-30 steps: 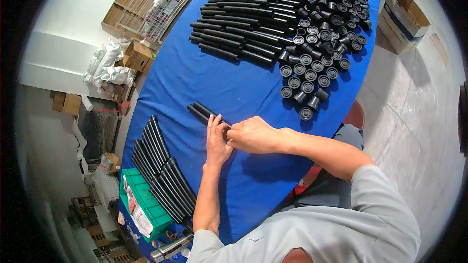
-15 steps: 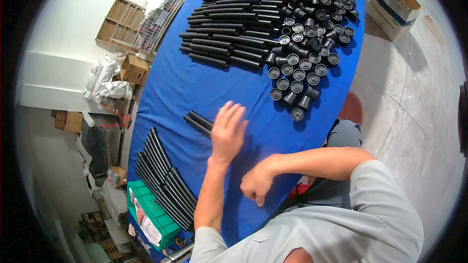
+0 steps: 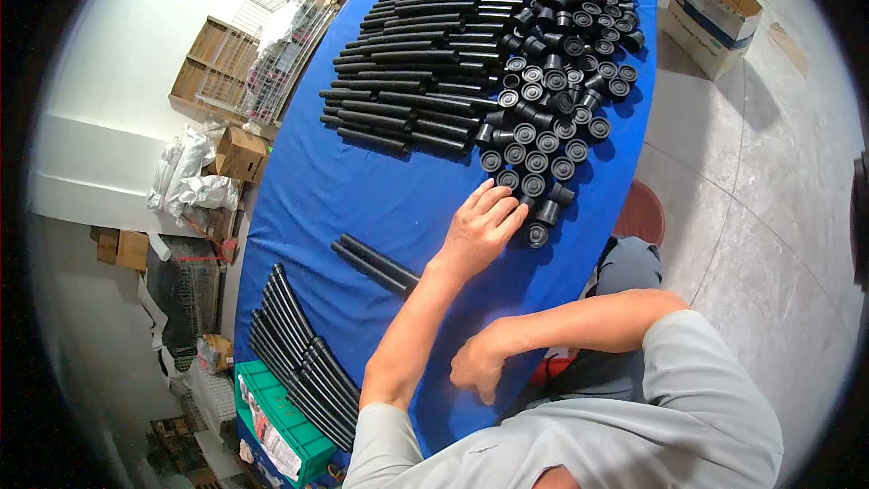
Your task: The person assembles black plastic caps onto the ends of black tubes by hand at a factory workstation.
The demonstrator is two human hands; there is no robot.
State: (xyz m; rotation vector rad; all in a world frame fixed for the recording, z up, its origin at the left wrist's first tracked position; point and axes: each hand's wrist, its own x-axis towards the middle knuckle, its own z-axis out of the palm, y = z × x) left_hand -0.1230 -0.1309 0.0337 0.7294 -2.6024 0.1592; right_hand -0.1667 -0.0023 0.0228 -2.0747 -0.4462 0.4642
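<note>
My left hand [image 3: 487, 225] reaches to the near edge of a pile of black rubber caps [image 3: 533, 185], fingers stretched out and fingertips touching the nearest ones. A firm grip on a cap does not show. My right hand [image 3: 478, 362] is curled closed above the blue cloth [image 3: 317, 190] near my body; whatever is inside it, if anything, is hidden. Two black rods [image 3: 376, 264] lie side by side on the cloth, partly covered by my left forearm. Beyond, rows of black tubes [image 3: 398, 59] with shiny ends lie beside the caps.
A fanned stack of black rods [image 3: 303, 344] lies at the left, next to a green crate [image 3: 312, 453] holding paper. On the floor at right stand an open cardboard box [image 3: 711, 23] and a reddish bucket [image 3: 644, 213]. Wire racks and boxes line the wall.
My left hand has moved from above the two rods up and right to the caps. My right hand stays closed in nearly the same place. The view has shifted slightly.
</note>
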